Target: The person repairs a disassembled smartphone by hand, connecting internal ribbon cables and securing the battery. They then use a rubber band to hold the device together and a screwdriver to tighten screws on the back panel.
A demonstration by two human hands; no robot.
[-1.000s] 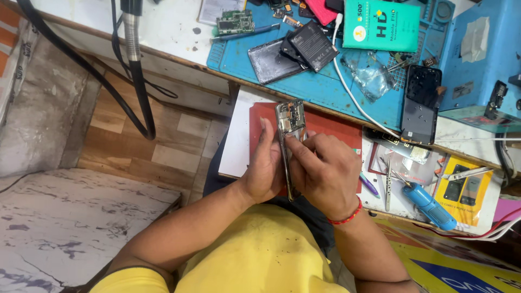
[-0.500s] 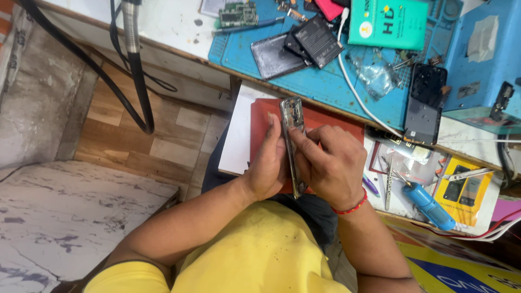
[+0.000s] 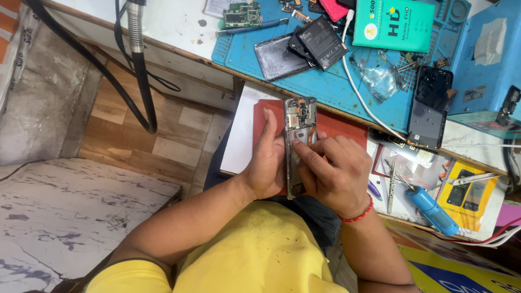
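Phone held open-backed over red mat

Phone [image 3: 299,146] is edge-up between both hands, above the red mat [image 3: 347,127] at the near edge of the surface [image 3: 179,24]. Left hand [image 3: 267,163] is clamped along its left side; right hand [image 3: 334,173] closed on the right side, fingertips [image 3: 297,145] pressing inside the frame. Best done with light, even pressure and the frame braced. Room is tight right: tweezers [image 3: 392,184], blue tool [image 3: 431,209]. Open floor lies left.
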